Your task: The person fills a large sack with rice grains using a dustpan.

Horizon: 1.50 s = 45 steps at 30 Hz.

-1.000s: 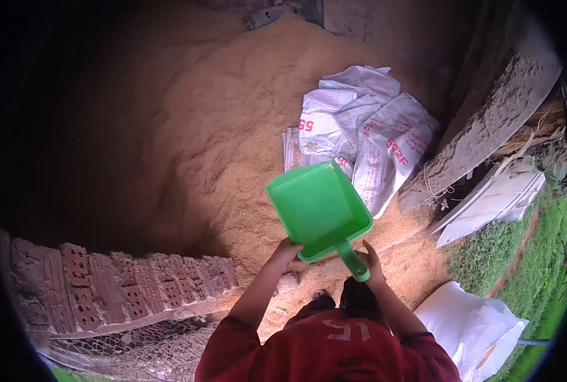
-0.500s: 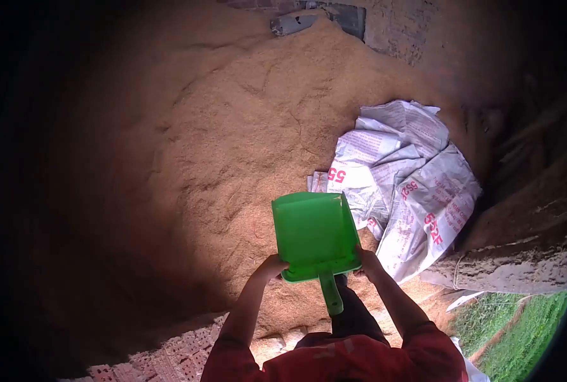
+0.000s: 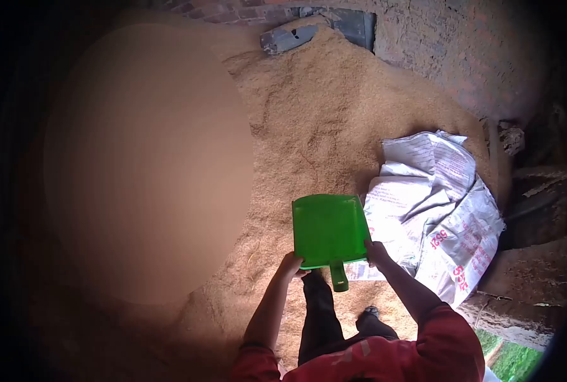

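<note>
The broad, golden-brown heap of loose granular material (image 3: 309, 127) takes up most of the ground in front of me. It runs from my feet to the far side, though a smooth blur hides much of its left part. At its far right edge rises a rough, grey-brown masonry wall (image 3: 455, 57). Between that wall and me, the heap's bare surface gives room ahead of my hands and to their left.

Right of me, a crumpled pile of white woven sacks with red and dark print (image 3: 423, 204) spreads over the heap, standing in the way on that side. Beyond its right and near edges sits a rough, brown, thick-edged slab (image 3: 525, 274), with a patch of bright green grass (image 3: 512, 356) at the near right.

The square, green plastic dustpan (image 3: 330, 229) is in front of me, over the heap, its stubby handle pointing back my way. Its right edge overlaps the sacks in view; I cannot tell whether they touch. Far off, a flat, dark grey panel (image 3: 355, 28) stands by the wall, beside a long, pale grey piece (image 3: 290, 39) lying against the heap.

My left hand (image 3: 292, 265) grips the dustpan's near left corner; my right hand (image 3: 377, 254) grasps its near right corner.
</note>
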Available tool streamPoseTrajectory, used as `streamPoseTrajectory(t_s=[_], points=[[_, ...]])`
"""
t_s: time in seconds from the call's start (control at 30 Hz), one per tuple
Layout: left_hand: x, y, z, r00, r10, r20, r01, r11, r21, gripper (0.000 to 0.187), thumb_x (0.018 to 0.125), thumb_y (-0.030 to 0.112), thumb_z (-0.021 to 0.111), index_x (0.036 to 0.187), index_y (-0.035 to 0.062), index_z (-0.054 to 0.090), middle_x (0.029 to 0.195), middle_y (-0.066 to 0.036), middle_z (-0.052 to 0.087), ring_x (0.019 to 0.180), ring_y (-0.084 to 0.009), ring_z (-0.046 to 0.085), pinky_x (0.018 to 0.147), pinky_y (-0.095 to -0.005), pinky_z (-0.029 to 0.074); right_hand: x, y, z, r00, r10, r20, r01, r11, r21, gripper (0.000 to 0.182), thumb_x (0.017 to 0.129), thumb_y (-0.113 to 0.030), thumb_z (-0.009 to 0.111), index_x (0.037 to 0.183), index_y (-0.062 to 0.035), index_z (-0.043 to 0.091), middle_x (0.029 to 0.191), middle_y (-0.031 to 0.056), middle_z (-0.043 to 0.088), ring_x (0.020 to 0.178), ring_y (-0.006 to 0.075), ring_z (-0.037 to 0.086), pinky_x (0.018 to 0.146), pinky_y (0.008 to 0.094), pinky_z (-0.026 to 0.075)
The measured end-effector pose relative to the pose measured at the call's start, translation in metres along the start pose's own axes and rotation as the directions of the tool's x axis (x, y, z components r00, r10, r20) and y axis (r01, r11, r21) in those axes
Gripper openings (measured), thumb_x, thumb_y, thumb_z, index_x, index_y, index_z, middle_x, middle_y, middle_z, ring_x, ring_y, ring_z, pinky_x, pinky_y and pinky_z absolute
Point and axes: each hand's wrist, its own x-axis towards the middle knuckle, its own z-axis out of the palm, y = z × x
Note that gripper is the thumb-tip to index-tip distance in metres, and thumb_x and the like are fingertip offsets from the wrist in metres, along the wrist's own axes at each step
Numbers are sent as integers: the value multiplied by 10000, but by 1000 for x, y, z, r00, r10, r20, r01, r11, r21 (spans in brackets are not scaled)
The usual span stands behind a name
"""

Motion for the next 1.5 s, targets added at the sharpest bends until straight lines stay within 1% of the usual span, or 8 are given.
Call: streamPoseTrajectory(t_s=[0.3, 0.37, 0.5, 0.67, 0.73, 0.93, 1.17, 1.5], points=[[270, 118, -57, 994, -84, 67, 93, 987, -130, 271, 801, 286, 461, 818, 20, 508, 639, -86, 546, 484, -183, 553, 406, -264, 436, 250, -31, 23, 937, 210, -280, -165, 971, 175, 424, 816, -346, 426, 683, 48, 507, 496, 112, 466, 330, 192, 438, 301, 316, 357], [331, 144, -56, 995, -101, 24, 103, 990, -99, 263, 801, 284, 457, 838, 29, 506, 642, -82, 550, 482, -186, 556, 406, -263, 433, 357, 24, 3, 926, -318, -204, 216, 888, -407, 385, 808, -326, 440, 730, 44, 507, 523, 112, 474, 366, 198, 461, 321, 342, 377], [460, 169, -50, 999, -47, 16, 48, 998, -27, 298, 787, 291, 476, 894, 16, 516, 672, -92, 565, 538, -212, 575, 409, -290, 424, 455, -32, -6, 872, -229, -433, -33, 855, -518, 395, 786, -337, 449, 788, 51, 524, 584, 206, 525, 596, 313, 571, 493, 399, 444], [607, 214, -58, 892, 400, -210, -316, 885, 342, 383, 704, 305, 532, 868, -40, 544, 740, -196, 578, 657, -297, 580, 575, -360, 437, 550, -104, -19, 787, -330, -522, -2, 844, -536, 222, 775, -201, 429, 847, -11, 519, 715, 192, 553, 714, 321, 563, 626, 407, 458], [609, 291, -42, 892, 361, -272, -309, 926, 218, 359, 713, 287, 515, 863, -38, 547, 754, -195, 578, 694, -297, 578, 585, -359, 438, 589, -163, -55, 762, -538, -360, 35, 590, -807, 341, 791, -291, 431, 774, 32, 541, 705, 238, 550, 723, 343, 557, 608, 421, 443], [646, 439, -36, 872, 430, -235, -446, 895, -18, 240, 753, 171, 463, 873, -30, 516, 745, -145, 556, 659, -252, 574, 471, -339, 447, 677, -296, -107, 671, -314, -672, 87, 933, -349, 525, 791, -429, 410, 778, 74, 559, 722, 252, 561, 707, 377, 558, 631, 408, 438], [609, 318, -33, 851, 485, -203, -297, 762, 576, 441, 722, 386, 495, 860, -31, 536, 778, -222, 569, 767, -314, 570, 643, -367, 444, 601, -171, -69, 811, -137, -569, -43, 956, -291, 509, 810, -437, 361, 853, 34, 552, 771, 218, 561, 759, 342, 546, 675, 413, 408], [691, 460, -18, 798, 492, -348, -449, 870, 203, 246, 718, 167, 422, 776, -44, 533, 647, -182, 550, 632, -279, 557, 537, -362, 410, 687, -329, -132, 677, -358, -642, 196, 930, -312, 594, 824, -477, 308, 741, 50, 568, 731, 255, 551, 689, 390, 531, 655, 428, 421]])
